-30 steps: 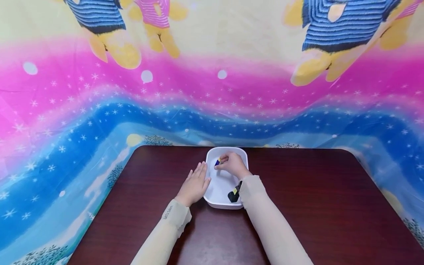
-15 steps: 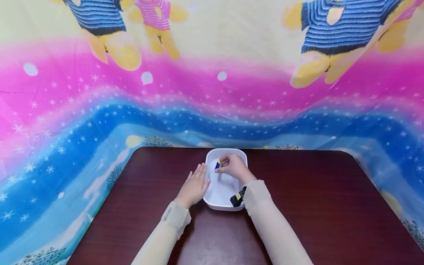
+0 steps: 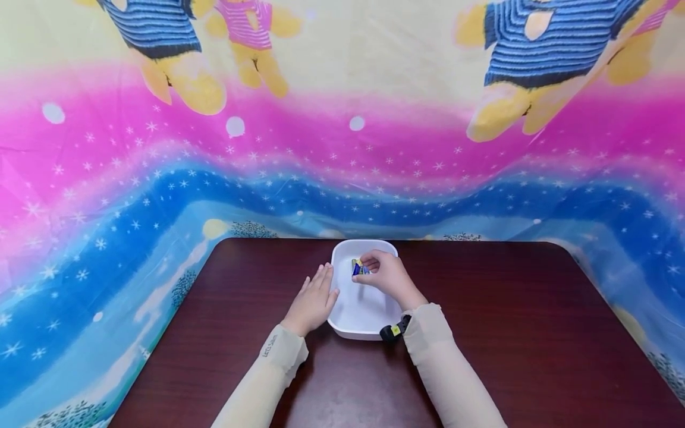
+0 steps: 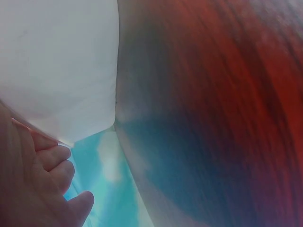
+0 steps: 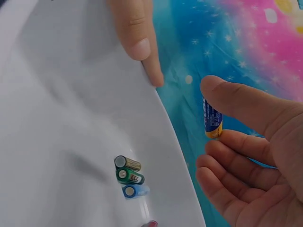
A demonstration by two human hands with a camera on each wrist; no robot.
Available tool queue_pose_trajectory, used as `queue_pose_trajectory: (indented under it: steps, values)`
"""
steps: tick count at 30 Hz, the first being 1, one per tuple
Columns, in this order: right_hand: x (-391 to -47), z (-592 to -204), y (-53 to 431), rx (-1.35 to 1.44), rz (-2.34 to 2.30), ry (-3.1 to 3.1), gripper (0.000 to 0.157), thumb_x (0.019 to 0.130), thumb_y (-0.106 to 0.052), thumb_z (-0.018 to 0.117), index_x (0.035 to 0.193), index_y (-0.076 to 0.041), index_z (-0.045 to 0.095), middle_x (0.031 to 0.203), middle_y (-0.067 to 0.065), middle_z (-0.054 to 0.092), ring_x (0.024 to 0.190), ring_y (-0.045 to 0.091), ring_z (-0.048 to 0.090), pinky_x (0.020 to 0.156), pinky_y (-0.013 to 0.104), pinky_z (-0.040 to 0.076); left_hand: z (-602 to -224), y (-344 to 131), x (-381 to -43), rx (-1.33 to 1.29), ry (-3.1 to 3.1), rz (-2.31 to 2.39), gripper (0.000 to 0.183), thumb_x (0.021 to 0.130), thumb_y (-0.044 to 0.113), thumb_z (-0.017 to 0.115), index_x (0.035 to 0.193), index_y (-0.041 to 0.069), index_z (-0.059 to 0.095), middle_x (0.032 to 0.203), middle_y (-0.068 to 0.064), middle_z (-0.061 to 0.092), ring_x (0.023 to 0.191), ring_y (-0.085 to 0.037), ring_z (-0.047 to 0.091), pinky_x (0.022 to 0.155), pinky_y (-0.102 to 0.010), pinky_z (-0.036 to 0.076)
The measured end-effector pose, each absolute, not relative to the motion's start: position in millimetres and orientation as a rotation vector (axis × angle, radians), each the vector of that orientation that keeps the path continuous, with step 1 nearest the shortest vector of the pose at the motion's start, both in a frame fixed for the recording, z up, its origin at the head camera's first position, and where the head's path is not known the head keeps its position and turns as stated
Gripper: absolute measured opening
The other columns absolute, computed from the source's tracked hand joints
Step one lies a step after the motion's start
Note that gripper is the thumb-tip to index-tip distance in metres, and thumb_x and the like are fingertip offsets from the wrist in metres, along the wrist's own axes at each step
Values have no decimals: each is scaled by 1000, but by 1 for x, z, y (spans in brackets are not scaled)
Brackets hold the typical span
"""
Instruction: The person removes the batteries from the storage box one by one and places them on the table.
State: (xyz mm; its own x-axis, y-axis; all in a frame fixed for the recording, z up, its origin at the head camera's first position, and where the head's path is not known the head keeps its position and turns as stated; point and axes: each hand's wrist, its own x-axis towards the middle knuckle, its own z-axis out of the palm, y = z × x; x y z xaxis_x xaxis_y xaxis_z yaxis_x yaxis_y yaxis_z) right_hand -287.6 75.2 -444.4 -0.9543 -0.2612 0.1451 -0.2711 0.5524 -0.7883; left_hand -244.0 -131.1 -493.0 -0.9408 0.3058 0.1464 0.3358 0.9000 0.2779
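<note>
Right hand point(image 3: 392, 278) pinches battery point(image 5: 213, 118) between thumb and finger over tub point(image 3: 355, 312) — left hand point(image 3: 312, 302), fingers extended, slightly apart, touches tub's side — likely steadying it.

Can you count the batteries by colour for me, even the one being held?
Tan battery: 1
Green battery: 1
Light blue battery: 1
Dark blue and yellow battery, in the right hand: 1
Total: 4
A pink tip is cut off, so I can't tell what it is.
</note>
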Motion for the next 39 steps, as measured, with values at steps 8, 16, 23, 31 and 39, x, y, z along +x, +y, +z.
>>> queue_pose_trajectory:
  steps: [8, 16, 23, 31, 39]
  values:
    - [-278, -438, 87, 458, 1420, -2731, 47, 69, -29, 84, 107, -8, 66, 102, 10, 66, 93, 25, 62, 82, 36, 51, -493, -131, -245, -499, -2971, -426, 61, 101, 37, 34, 150, 5, 17, 155, -7, 17, 142, -23, 14, 111, -49, 19]
    - [-271, -434, 98, 400, 1445, -2724, 48, 69, -28, 84, 109, -8, 66, 100, 4, 65, 92, 22, 62, 80, 35, 52, -492, -132, -244, -492, -2963, -426, 61, 101, 36, 37, 150, 4, 19, 155, -8, 20, 142, -21, 13, 111, -49, 19]
    - [-264, -434, 108, 349, 1489, -2717, 47, 69, -27, 85, 108, -11, 65, 100, 4, 65, 98, 28, 62, 83, 37, 52, -492, -132, -245, -503, -2964, -417, 61, 101, 38, 35, 150, 5, 19, 155, -8, 19, 143, -21, 13, 111, -49, 19]
    - [-256, -434, 124, 340, 1501, -2702, 51, 70, -34, 83, 114, -15, 63, 111, 6, 63, 102, 24, 60, 89, 43, 49, -493, -131, -245, -495, -2972, -425, 61, 101, 38, 34, 150, 5, 17, 155, -8, 18, 143, -19, 10, 112, -48, 18]
    - [-251, -435, 134, 370, 1524, -2625, 50, 71, -34, 83, 114, -16, 63, 111, 4, 63, 103, 22, 60, 89, 42, 49, -493, -130, -245, -494, -2974, -427, 61, 101, 38, 33, 150, 5, 18, 155, -8, 18, 142, -22, 12, 112, -48, 18]
